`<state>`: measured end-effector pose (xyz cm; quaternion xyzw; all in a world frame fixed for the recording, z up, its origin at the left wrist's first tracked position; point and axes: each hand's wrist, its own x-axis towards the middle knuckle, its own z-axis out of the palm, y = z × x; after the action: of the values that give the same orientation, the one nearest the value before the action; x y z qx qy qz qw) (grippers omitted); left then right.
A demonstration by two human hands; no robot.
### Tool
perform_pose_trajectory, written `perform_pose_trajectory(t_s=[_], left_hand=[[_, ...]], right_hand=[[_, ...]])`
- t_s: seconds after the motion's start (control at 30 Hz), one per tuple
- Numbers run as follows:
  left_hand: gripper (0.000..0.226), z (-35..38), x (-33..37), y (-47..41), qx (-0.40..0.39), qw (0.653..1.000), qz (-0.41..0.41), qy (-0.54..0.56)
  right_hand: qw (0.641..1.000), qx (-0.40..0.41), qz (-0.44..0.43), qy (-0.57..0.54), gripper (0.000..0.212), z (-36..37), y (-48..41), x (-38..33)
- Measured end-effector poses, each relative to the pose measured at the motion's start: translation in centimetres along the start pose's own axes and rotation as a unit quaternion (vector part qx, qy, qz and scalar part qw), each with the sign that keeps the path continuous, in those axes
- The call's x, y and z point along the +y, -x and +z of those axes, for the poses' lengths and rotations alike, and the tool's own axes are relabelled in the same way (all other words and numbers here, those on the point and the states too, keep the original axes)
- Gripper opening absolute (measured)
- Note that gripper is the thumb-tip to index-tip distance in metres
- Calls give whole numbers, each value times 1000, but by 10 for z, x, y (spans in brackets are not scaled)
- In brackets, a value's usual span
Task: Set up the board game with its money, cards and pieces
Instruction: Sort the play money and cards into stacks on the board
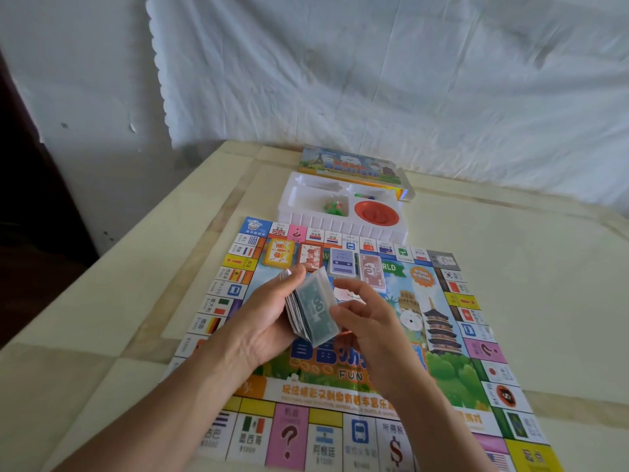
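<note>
Money bundle in hand over the board, still in its wrapper.

My left grip [262, 321] is curled round the money bundle [313, 311], thumb on top and fingers underneath, holding it on edge just above the board [442, 376] so that the wrapper's open side faces my right grip [371, 321]. That grip's fingers are loosely bent at the clear plastic; I cannot tell whether they pinch it or only touch it. The notes look like a thick, soft wad, with a greenish bill showing through the cloudy film. Beyond it, four card stacks [343, 262] lie side by side on the board's far half. Past the board's edge on the desk [544, 267], the white tray [340, 226] holds green pieces [332, 206] and a red disc [376, 212]. The box [354, 166] sits behind the tray.
</note>
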<state>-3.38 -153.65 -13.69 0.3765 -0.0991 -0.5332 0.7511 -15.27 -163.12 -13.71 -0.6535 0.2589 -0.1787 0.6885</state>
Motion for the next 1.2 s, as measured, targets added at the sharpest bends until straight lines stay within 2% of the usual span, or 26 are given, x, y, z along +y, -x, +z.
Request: perform_pose_trajectory(t_s=[0.2, 0.37, 0.47, 0.6, 0.73, 0.97, 1.2], left_hand=[[36, -3, -2, -3, 3, 1000, 10, -19], [35, -3, -1, -4, 40, 999, 2, 2], [35, -4, -2, -5, 27, 999, 7, -20], [34, -3, -1, -3, 6, 999, 14, -46], [23, -1, 0, -1, -11, 999, 5, -37], [29, -3, 2, -2, 6, 1000, -7, 2], [33, -8, 2, -6, 28, 1000, -11, 8]], right_hand=[[1000, 0, -15, 17, 31, 3, -1, 3], [998, 1, -22, 57, 20, 7, -1, 4], [997, -2, -31, 64, 16, 7, 1, 3], [997, 10, -21, 73, 25, 7, 0, 3], [997, 17, -31, 71, 35, 6, -1, 4], [996, 13, -30, 77, 22, 6, 1, 2], [997, 13, -28, 64, 23, 7, 2, 2]])
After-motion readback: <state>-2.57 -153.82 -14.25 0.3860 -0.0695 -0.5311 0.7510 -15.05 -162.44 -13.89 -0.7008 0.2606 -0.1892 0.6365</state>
